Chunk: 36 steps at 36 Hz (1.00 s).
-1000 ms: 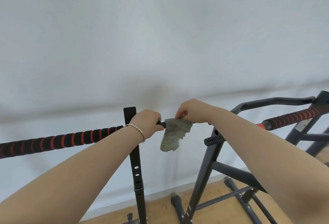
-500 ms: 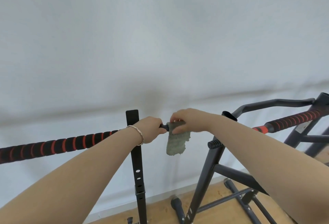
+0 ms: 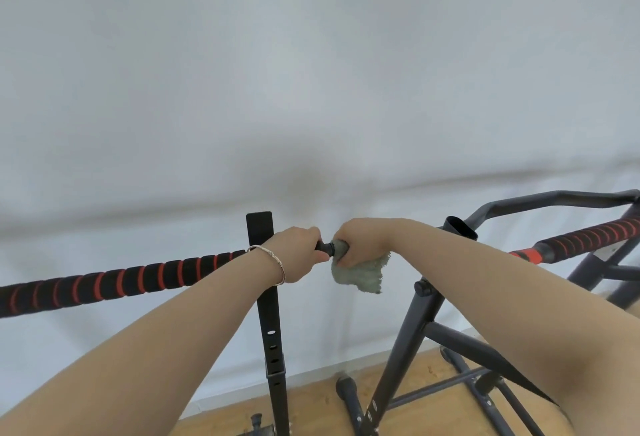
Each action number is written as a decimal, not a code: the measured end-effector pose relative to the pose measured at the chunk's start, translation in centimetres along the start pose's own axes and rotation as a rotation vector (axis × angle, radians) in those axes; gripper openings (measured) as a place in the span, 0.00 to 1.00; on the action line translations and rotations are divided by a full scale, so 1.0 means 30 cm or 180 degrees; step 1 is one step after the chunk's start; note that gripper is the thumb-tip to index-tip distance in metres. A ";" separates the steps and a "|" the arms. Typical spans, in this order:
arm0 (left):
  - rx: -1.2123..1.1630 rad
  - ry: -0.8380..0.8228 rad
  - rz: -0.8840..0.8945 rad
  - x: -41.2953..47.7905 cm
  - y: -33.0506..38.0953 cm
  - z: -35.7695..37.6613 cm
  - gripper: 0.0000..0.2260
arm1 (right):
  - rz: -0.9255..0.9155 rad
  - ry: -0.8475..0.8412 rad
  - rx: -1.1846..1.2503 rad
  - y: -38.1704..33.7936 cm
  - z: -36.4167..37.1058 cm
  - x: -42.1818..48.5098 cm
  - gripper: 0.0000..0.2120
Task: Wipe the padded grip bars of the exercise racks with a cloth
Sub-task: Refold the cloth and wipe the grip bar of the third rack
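At 6 o'clock, nearest the camera, two bare forearms rise from the bottom corners & meet just below centre. L forearm comes in from 7 o'clock w/ a thin silver bracelet on the wrist; R forearm comes from 4 o'clock. Under them lies the light wooden plank floor, rack feet standing on it.

Just below centre, the left hand is curled round the long black foam-padded bar with red rings, close to its R end. That bar runs off toward 9 o'clock, sloping down to the frame edge. A short bare black end stub shows between the two hands. The right hand sits just beside the L one, nearly touching. Its fingers are clenched on the crumpled grey-green terry cloth, bunched over the bar tip; the loose part hangs below the fist toward 5 o'clock.

Behind the L wrist stands the flat black steel upright post with adjustment holes, going down to 6 o'clock. At 4 o'clock is the 2nd rack, a black tubular A-frame, partly hidden by the R arm. Its own black-and-red padded bar is at 3 o'clock, untouched, well apart from the cloth.

Farthest back, a plain white wall fills the upper half, 9 thru 3 o'clock.
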<state>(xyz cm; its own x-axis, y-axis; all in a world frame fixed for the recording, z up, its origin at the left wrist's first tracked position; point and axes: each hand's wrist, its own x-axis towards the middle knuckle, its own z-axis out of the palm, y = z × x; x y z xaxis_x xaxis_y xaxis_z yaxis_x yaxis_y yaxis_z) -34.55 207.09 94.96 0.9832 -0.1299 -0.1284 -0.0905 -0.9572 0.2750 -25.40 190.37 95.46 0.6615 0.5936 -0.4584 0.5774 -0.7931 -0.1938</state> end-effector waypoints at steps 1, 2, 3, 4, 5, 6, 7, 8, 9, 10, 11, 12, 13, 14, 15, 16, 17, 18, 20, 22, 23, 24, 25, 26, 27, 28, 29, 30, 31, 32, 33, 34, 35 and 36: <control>0.0007 0.0006 0.0013 0.000 -0.001 0.003 0.08 | -0.0001 -0.0154 0.0070 0.002 -0.015 0.007 0.05; 0.0034 0.0015 0.0028 0.001 -0.002 0.006 0.08 | 0.0020 -0.0304 0.0124 0.000 -0.030 0.015 0.05; 0.0086 0.0028 0.0050 0.002 -0.003 0.009 0.08 | 0.0059 -0.0469 0.0173 -0.003 -0.043 0.024 0.07; 0.0151 0.0034 0.0071 0.004 -0.005 0.011 0.08 | 0.0104 -0.0645 0.0225 -0.008 -0.054 0.034 0.10; 0.0213 0.0027 0.0080 0.006 -0.005 0.011 0.09 | 0.0142 -0.0802 0.0276 -0.011 -0.062 0.043 0.13; 0.0263 0.0004 0.0078 0.008 -0.006 0.010 0.09 | 0.0167 -0.0916 0.0320 -0.015 -0.069 0.052 0.15; 0.0304 -0.0031 0.0070 0.010 -0.007 0.009 0.09 | 0.0172 -0.0970 0.0349 -0.016 -0.070 0.057 0.16; 0.0343 -0.0069 0.0057 0.011 -0.008 0.008 0.10 | 0.0137 -0.0948 0.0364 -0.014 -0.068 0.059 0.15; 0.0382 -0.0102 0.0042 0.012 -0.009 0.006 0.10 | 0.0058 -0.0850 0.0346 -0.010 -0.060 0.058 0.12; 0.0426 -0.0125 0.0031 0.012 -0.009 0.006 0.10 | -0.0054 -0.0684 0.0285 -0.005 -0.046 0.054 0.09; 0.0471 -0.0137 0.0025 0.012 -0.008 0.007 0.10 | -0.0172 -0.0460 0.0179 0.001 -0.027 0.046 0.06; 0.0511 -0.0140 0.0017 0.012 -0.006 0.007 0.10 | -0.0275 -0.0202 0.0037 0.010 -0.007 0.039 0.05; 0.0528 -0.0139 -0.0001 0.011 -0.003 0.007 0.10 | -0.0358 0.0059 -0.0120 0.020 0.014 0.032 0.05; 0.0509 -0.0142 -0.0031 0.012 0.000 0.005 0.11 | -0.0427 0.0295 -0.0273 0.033 0.030 0.027 0.06; 0.0452 -0.0151 -0.0072 0.013 0.004 0.002 0.11 | -0.0500 0.0501 -0.0433 0.045 0.042 0.020 0.07; 0.0382 -0.0161 -0.0114 0.013 0.009 -0.001 0.11 | -0.0596 0.0682 -0.0612 0.057 0.049 0.013 0.08; 0.0318 -0.0168 -0.0153 0.013 0.012 -0.005 0.11 | -0.0695 0.0830 -0.0787 0.065 0.051 0.005 0.09; 0.0266 -0.0173 -0.0184 0.011 0.013 -0.008 0.11 | -0.0777 0.0947 -0.0917 0.072 0.050 0.001 0.10; 0.0192 -0.0171 -0.0226 0.008 0.016 -0.011 0.11 | -0.0871 0.1106 -0.1042 0.085 0.050 -0.007 0.12; 0.0168 -0.0157 -0.0252 0.005 0.016 -0.013 0.11 | -0.0952 0.1166 -0.1224 0.098 0.049 -0.012 0.11; 0.0171 -0.0149 -0.0262 0.005 0.016 -0.012 0.11 | -0.1002 0.1155 -0.1313 0.106 0.047 -0.014 0.10; 0.0179 -0.0144 -0.0268 0.005 0.016 -0.012 0.11 | -0.1039 0.1125 -0.1340 0.113 0.043 -0.017 0.09; 0.0193 -0.0140 -0.0270 0.005 0.017 -0.012 0.11 | -0.1054 0.1074 -0.1309 0.120 0.038 -0.018 0.09; 0.0207 -0.0137 -0.0267 0.005 0.018 -0.011 0.11 | -0.1041 0.1009 -0.1224 0.127 0.031 -0.019 0.08; 0.0216 -0.0130 -0.0266 0.004 0.020 -0.011 0.11 | -0.0997 0.0924 -0.1095 0.133 0.025 -0.018 0.08; 0.0221 -0.0121 -0.0268 0.004 0.020 -0.010 0.11 | -0.0934 0.0814 -0.0940 0.136 0.018 -0.017 0.08; 0.0217 -0.0111 -0.0276 0.002 0.021 -0.010 0.11 | -0.0867 0.0672 -0.0762 0.136 0.010 -0.016 0.08; 0.0207 -0.0103 -0.0288 0.000 0.022 -0.010 0.11 | -0.0804 0.0509 -0.0552 0.135 0.001 -0.014 0.07; 0.0195 -0.0094 -0.0299 -0.002 0.023 -0.010 0.11 | -0.0750 0.0339 -0.0316 0.134 -0.009 -0.014 0.06; 0.0188 -0.0087 -0.0306 -0.004 0.024 -0.011 0.11 | -0.0706 0.0175 -0.0088 0.131 -0.021 -0.014 0.06; 0.0182 -0.0084 -0.0312 -0.006 0.026 -0.012 0.11 | -0.0668 0.0030 0.0088 0.131 -0.033 -0.014 0.07; 0.0171 -0.0084 -0.0316 -0.009 0.027 -0.014 0.11 | -0.0630 -0.0102 0.0207 0.133 -0.047 -0.017 0.08; 0.0153 -0.0083 -0.0322 -0.011 0.029 -0.014 0.11 | -0.0581 -0.0223 0.0282 0.139 -0.061 -0.020 0.11; 0.0127 -0.0079 -0.0329 -0.013 0.030 -0.015 0.11 | -0.0526 -0.0326 0.0327 0.147 -0.073 -0.024 0.13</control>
<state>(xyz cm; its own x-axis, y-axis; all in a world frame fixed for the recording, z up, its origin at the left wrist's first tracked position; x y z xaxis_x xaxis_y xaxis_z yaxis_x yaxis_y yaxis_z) -34.95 206.41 95.69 0.9834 -0.0358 -0.1778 0.0045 -0.9753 0.2210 -22.28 186.73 96.84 0.5068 0.7038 -0.4978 0.6186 -0.6991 -0.3585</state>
